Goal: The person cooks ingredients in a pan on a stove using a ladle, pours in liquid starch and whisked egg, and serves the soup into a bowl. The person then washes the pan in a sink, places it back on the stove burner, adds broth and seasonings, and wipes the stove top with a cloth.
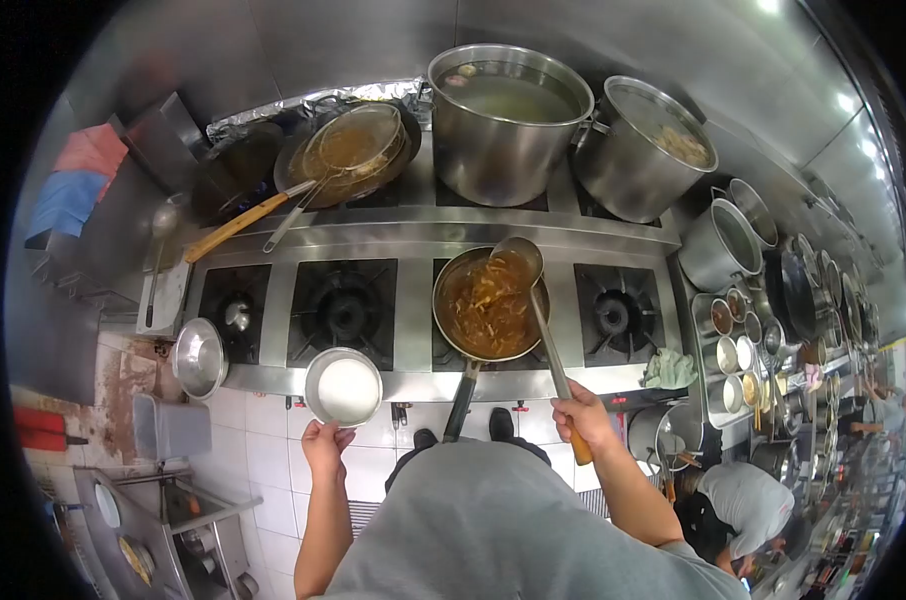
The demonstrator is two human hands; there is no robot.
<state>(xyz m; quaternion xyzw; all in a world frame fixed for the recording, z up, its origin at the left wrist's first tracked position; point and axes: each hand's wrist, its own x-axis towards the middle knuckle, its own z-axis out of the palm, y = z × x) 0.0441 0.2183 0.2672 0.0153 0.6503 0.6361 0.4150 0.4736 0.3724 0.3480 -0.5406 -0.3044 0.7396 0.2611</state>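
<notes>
My left hand (327, 447) grips the near rim of a round metal bowl (343, 388) that has white contents, at the stove's front edge. My right hand (585, 418) is closed around the wooden handle end of a long ladle (551, 345). The ladle's head is over the upper right part of a frying pan (485, 318), which sits on a burner and holds a brown, saucy food with strips in it. The pan's dark handle points toward my body, and neither hand touches it.
Two large steel pots (508, 130) stand on the back burners, beside a wok with strainers (358, 145). An empty metal bowl (200, 358) is at the left. A green cloth (670, 369) lies front right, near a tray of containers (728, 400). A person (748, 500) bends at the lower right.
</notes>
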